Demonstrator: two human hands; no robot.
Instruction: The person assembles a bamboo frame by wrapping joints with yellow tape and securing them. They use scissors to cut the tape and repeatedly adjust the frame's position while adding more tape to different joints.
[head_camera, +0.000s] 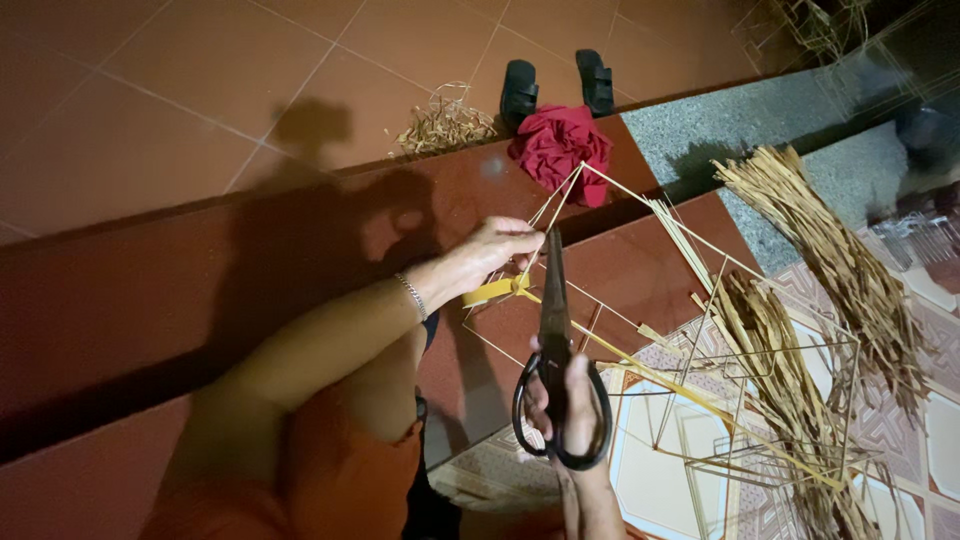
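Right hand (567, 405) gripped through the loops of the black scissors (553, 330), blades together, pointing up-frame at the yellow strip (497, 289). Left hand (490, 252) pinches that strip against the thin stick frame (640, 260), just beyond the blade tips. Dried straw bundles (830, 260) lie right, on the floor.

No packages, labels, signs or screens showed anywhere in the view, from twelve o'clock round to six.
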